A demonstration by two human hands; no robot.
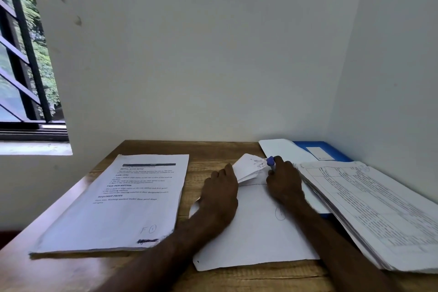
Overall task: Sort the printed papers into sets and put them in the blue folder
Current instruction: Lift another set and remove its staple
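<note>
Step in hand, as judged: counting or marking the leaves of the middle set (pixel 256 239), which lies on the desk (pixel 208 149) between the two other piles. Left hand (pixel 220 193) rests on this set, fingers close together against the turned-up far corners (pixel 248 167); thumb hidden, so whether it pinches them cannot be told. Right hand (pixel 284 182) has its fingers curled round a blue pen (pixel 271 162), tip near those corners. To do this well: keep the left palm's weight on the set so it does not slide, let the leaves go one at a time, and mark each before the next falls. Left stack (pixel 123 201), printed text with a handwritten mark at its foot, lies squared and well apart. Folder (pixel 331 149) sits at the far right corner, largely covered. Obstruction: the right pile (pixel 369 208) of tabled sheets, fanned and untidy, lies across the folder, and a loose white sheet (pixel 282 149) overlaps its rear edge. Both must be lifted clear before filing. Window (pixel 23 54) at left; a draught is a possible risk.
</note>
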